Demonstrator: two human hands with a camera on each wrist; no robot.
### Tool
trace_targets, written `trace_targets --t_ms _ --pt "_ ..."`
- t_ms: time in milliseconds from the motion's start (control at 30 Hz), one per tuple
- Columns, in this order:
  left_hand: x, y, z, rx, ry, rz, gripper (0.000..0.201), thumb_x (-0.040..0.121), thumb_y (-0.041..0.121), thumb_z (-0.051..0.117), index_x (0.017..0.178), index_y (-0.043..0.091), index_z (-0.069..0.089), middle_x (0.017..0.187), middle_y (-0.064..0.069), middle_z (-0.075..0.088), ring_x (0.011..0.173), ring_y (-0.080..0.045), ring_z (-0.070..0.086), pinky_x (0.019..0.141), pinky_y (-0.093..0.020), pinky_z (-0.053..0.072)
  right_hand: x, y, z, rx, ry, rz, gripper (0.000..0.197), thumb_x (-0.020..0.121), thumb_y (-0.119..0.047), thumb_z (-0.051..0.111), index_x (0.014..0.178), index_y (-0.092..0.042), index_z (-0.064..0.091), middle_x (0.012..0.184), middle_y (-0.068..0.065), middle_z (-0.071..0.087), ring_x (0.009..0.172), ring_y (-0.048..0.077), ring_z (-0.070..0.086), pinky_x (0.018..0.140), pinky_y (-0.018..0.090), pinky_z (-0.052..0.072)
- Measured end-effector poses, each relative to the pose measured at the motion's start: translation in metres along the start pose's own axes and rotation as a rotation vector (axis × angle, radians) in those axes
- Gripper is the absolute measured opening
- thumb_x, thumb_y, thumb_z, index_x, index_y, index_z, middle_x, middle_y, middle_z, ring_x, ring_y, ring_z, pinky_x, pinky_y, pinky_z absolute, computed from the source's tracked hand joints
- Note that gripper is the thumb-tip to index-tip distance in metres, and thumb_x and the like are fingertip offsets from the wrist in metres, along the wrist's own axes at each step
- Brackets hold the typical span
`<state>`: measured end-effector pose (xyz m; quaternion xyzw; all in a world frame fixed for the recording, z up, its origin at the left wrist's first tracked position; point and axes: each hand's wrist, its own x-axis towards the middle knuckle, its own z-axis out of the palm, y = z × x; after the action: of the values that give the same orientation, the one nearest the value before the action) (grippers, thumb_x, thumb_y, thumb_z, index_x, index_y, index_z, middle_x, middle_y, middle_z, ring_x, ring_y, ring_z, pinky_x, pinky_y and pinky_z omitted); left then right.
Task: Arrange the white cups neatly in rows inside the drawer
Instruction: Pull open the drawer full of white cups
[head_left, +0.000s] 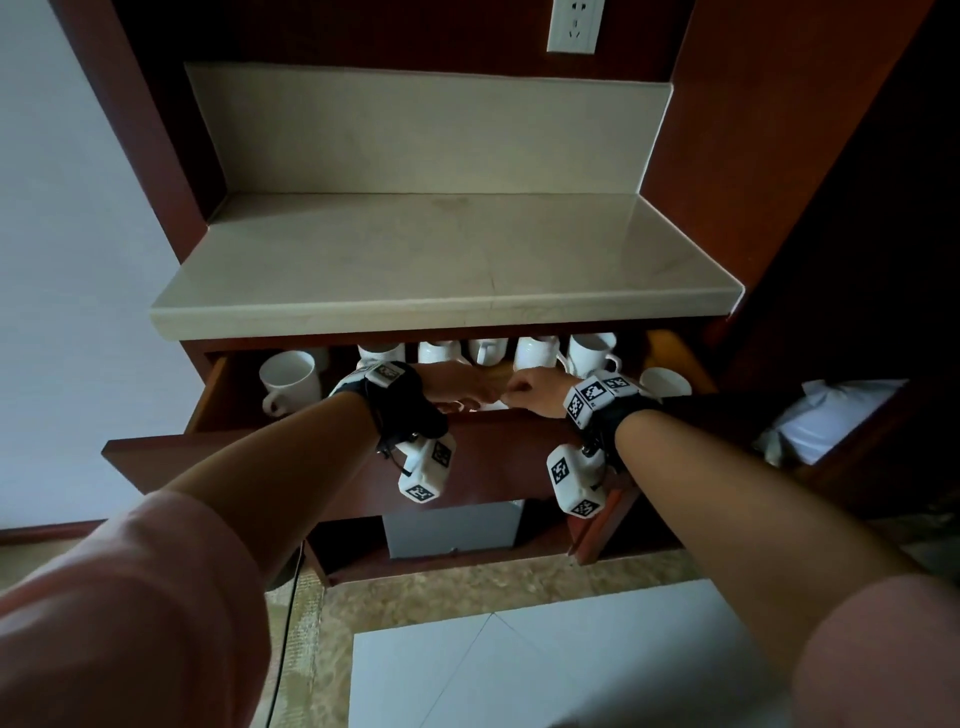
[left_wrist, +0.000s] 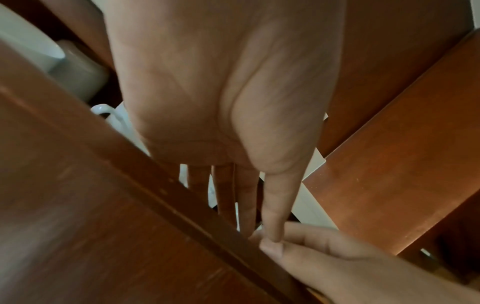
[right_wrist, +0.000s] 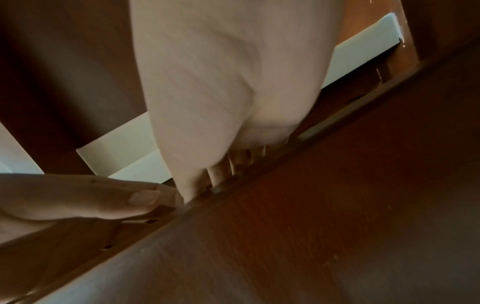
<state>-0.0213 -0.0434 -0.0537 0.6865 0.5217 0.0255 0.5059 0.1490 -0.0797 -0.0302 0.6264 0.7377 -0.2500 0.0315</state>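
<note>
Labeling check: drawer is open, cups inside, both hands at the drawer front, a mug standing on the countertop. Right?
One thing is wrong: the countertop carries no mug in the head view. The white cups are all inside the open drawer, and the left hand and right hand meet at its front.

Cups (head_left: 537, 351) line the drawer's (head_left: 244, 444) back; another cup (head_left: 289, 380) sits left.
</note>
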Motion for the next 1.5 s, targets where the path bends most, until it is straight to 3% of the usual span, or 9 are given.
trace_targets --t_ms 133,267,367,567,733,900,1067,1233,1500 --pt "-0.007 0.0 0.009 0.27 -0.034 0.074 0.045 0.099 0.035 0.046 0.14 0.018 0.045 0.133 0.005 0.048 0.127 -0.012 0.04 0.108 -0.026 0.027 -0.015 -0.006 -0.001 -0.155 -0.049 0.088 0.037 0.103 -0.04 0.029 0.103 -0.019 0.059 0.102 -0.004 0.056 0.112 0.022 0.053 0.088 0.03 0.038" --pt "-0.008 -0.004 0.019 0.254 -0.078 0.136 0.05 0.098 0.036 0.047 0.144 0.02 0.037 0.149 0.006 0.036 0.135 -0.008 0.032 0.116 -0.027 0.019 -0.013 -0.007 0.004 -0.082 0.017 0.183 0.039 0.099 -0.047 0.036 0.093 -0.013 0.056 0.096 0.003 0.054 0.106 0.022 0.055 0.085 0.03 0.038" --pt "-0.002 -0.008 0.026 0.247 -0.05 0.133 0.082 0.077 0.067 0.052 0.144 0.022 0.037 0.145 0.003 0.044 0.131 -0.011 0.042 0.114 -0.034 0.029 -0.014 -0.011 0.006 -0.061 0.006 0.217 0.046 0.103 -0.034 0.032 0.133 -0.003 0.046 0.135 0.012 0.049 0.13 0.023 0.043 0.104 0.028 0.03" --pt "-0.003 -0.006 0.03 0.199 -0.069 0.143 0.087 0.076 0.066 0.053 0.145 0.016 0.035 0.146 0.002 0.042 0.135 -0.017 0.039 0.115 -0.035 0.029 -0.022 -0.015 0.008 -0.02 -0.046 0.268 0.053 0.104 -0.034 0.026 0.144 0.0 0.031 0.15 0.015 0.033 0.141 0.025 0.029 0.111 0.03 0.02" --pt "-0.026 0.003 0.042 0.21 -0.071 0.183 0.06 0.097 0.037 0.05 0.149 0.017 0.027 0.152 0.0 0.034 0.138 -0.013 0.032 0.117 -0.033 0.025 -0.038 -0.009 0.009 -0.057 -0.061 0.225 0.053 0.102 -0.041 0.028 0.137 -0.005 0.045 0.142 0.013 0.045 0.132 0.026 0.041 0.108 0.034 0.029" --pt "-0.013 -0.014 0.054 0.229 -0.107 0.137 0.092 0.071 0.084 0.043 0.146 0.033 0.029 0.149 0.01 0.037 0.136 -0.009 0.036 0.116 -0.038 0.025 -0.047 0.0 0.022 -0.109 0.029 0.182 0.049 0.096 -0.048 0.036 0.117 -0.011 0.06 0.121 0.009 0.06 0.113 0.025 0.055 0.1 0.038 0.042" --pt "-0.009 -0.028 0.071 0.211 -0.053 0.119 0.079 0.072 0.083 0.048 0.141 0.05 0.029 0.148 0.018 0.037 0.137 -0.005 0.032 0.116 -0.042 0.024 -0.062 0.005 0.03 -0.083 0.04 0.154 0.043 0.096 -0.042 0.037 0.108 -0.009 0.061 0.108 0.011 0.062 0.103 0.026 0.057 0.092 0.036 0.045" --pt "-0.068 0.005 0.083 0.268 -0.034 -0.015 0.054 0.094 0.053 0.043 0.142 0.028 0.039 0.137 0.015 0.045 0.13 -0.003 0.035 0.103 -0.02 0.019 -0.066 0.01 0.041 -0.082 -0.022 0.107 0.037 0.099 -0.04 0.029 0.078 -0.018 0.052 0.081 0.002 0.051 0.091 0.018 0.046 0.085 0.03 0.034" --pt "-0.091 0.015 0.097 0.219 -0.051 -0.057 0.053 0.095 0.051 0.044 0.141 0.025 0.041 0.14 0.009 0.045 0.127 -0.003 0.035 0.1 -0.02 0.019 -0.073 0.015 0.048 -0.121 -0.118 0.058 0.055 0.099 -0.047 0.022 0.11 -0.009 0.061 0.104 0.008 0.061 0.103 0.024 0.055 0.097 0.037 0.039"
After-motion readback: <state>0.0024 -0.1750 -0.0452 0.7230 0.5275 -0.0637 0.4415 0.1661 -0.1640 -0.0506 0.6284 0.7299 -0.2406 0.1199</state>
